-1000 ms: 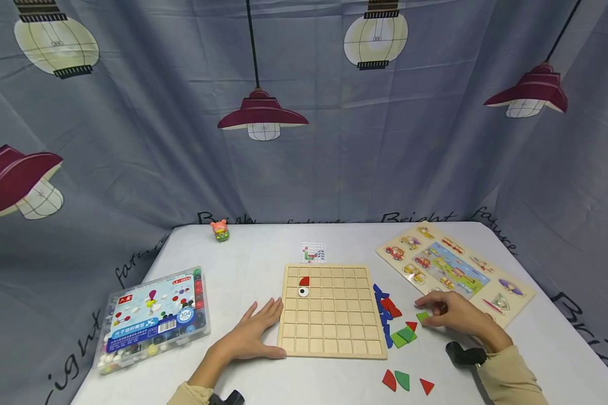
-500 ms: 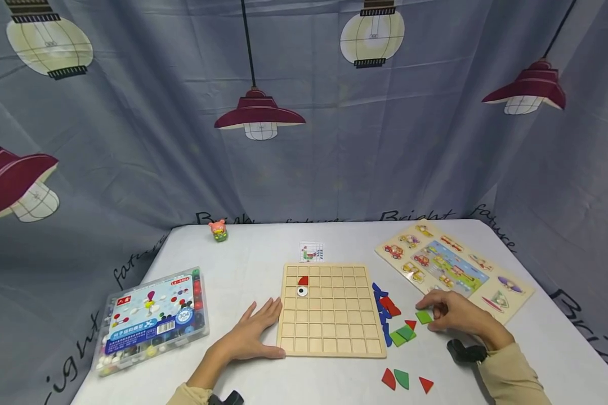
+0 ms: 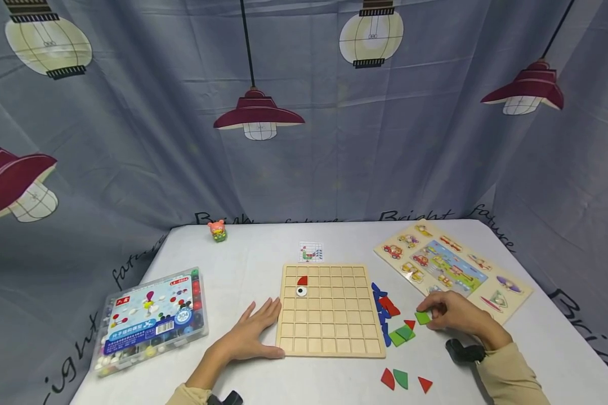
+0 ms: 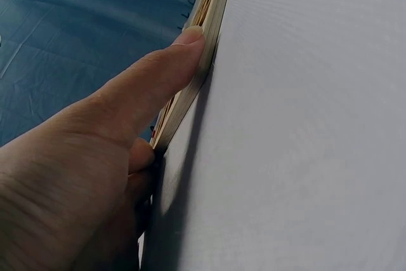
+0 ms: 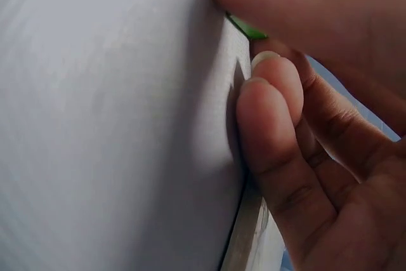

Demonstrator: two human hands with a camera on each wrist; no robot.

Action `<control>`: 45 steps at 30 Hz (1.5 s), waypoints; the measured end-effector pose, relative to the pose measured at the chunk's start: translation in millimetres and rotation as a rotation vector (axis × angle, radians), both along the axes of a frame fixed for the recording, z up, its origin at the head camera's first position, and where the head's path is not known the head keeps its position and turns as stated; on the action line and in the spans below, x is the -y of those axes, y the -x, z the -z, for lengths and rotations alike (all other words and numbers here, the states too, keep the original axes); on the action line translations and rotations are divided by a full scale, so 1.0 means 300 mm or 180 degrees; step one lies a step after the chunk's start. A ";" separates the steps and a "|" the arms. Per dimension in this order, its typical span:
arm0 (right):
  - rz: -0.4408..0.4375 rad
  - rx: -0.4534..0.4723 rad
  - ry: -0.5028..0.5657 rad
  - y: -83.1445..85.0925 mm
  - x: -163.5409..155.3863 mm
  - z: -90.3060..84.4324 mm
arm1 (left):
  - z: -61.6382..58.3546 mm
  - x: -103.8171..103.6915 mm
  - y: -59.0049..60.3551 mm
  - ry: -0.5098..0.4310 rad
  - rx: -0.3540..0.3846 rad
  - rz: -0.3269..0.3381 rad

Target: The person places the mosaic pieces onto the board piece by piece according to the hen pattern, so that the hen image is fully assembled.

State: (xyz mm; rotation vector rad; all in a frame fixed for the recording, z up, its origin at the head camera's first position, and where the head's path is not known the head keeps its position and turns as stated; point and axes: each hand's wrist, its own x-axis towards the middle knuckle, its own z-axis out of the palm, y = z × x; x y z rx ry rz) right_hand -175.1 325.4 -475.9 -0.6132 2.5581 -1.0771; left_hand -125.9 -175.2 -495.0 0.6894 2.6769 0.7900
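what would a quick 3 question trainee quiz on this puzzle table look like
1. True or false: the left hand lies flat against the edge of the grid board.
2. Which piece does the right hand pinch? A) green square B) blue strip C) white eye disc
3. Fill in: on the board, the red quarter piece sits directly above the ____.

Key: 1 true; 2 A; 3 eye disc

The right hand [image 3: 453,316] has slid the green piece [image 3: 423,318] slightly toward the other loose pieces [image 3: 400,334].
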 end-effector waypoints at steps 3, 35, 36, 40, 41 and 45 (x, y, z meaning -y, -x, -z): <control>0.0051 0.0031 -0.0048 -0.003 0.004 -0.002 | -0.002 0.000 -0.002 -0.0008 0.0016 -0.0013; 0.0453 -0.0011 -0.0232 -0.007 0.029 -0.019 | -0.013 0.000 0.001 -0.0006 0.0001 -0.0001; 0.0437 -0.0021 -0.0232 -0.008 0.029 -0.020 | -0.012 0.001 0.000 -0.0001 0.0001 0.0003; 0.0504 0.0030 -0.0194 -0.009 0.035 -0.019 | -0.011 0.001 -0.003 -0.0026 -0.0001 0.0015; 0.0508 0.0033 -0.0185 -0.009 0.037 -0.019 | -0.010 0.001 -0.003 -0.0031 -0.0003 0.0018; 0.0552 0.0036 -0.0168 -0.008 0.048 -0.018 | -0.007 0.001 -0.003 -0.0036 -0.0012 0.0016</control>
